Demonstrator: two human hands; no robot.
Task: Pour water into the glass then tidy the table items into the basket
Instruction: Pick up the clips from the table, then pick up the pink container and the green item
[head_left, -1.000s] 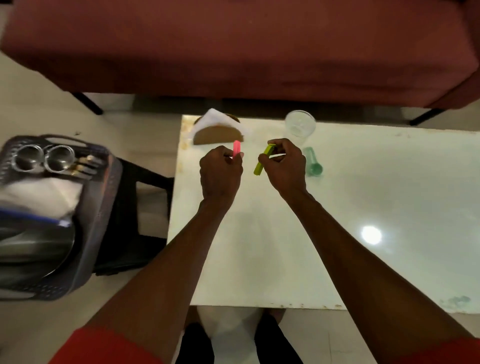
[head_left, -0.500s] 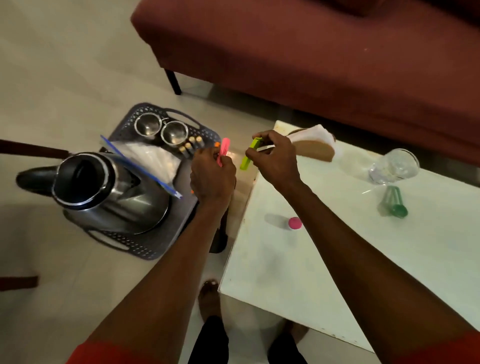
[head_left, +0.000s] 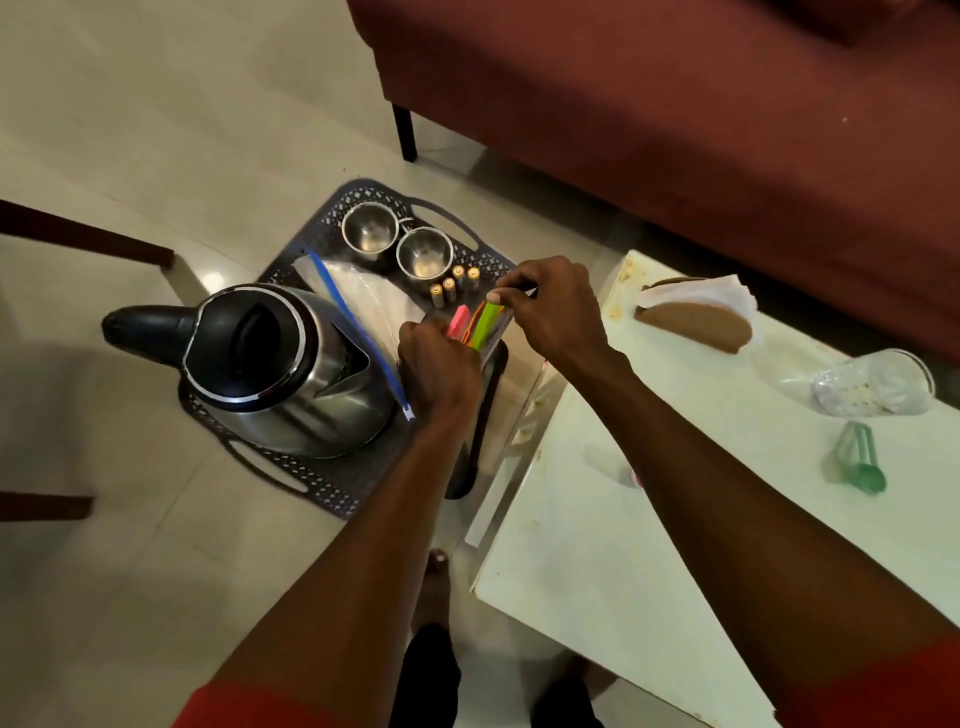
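markers going down into the basket

from my remote seat, nearest first: my left hand (head_left: 439, 364) is clenched round a pink marker (head_left: 459, 321), and my right hand (head_left: 550, 306) pinches a green marker (head_left: 487, 325) by its upper end. an orange one seems to sit between them, though i cannot tell which hand has it. all hang over the basket's near right edge.

i judge these markers light, stiff and smooth, so a pinch mid-barrel should do; dropped low they shouldn't bounce out.

on the white table (head_left: 597, 597) a green cap-like piece (head_left: 857, 462) lies near the glass (head_left: 872, 387), which lies tipped; i cannot tell if it holds water. a napkin holder (head_left: 696, 319) stands beyond.

the dark basket (head_left: 332, 486) on the floor holds a steel kettle (head_left: 291, 374), a plastic zip bag (head_left: 363, 296), four batteries (head_left: 453, 286) and, farthest, two steel cups (head_left: 397, 244).
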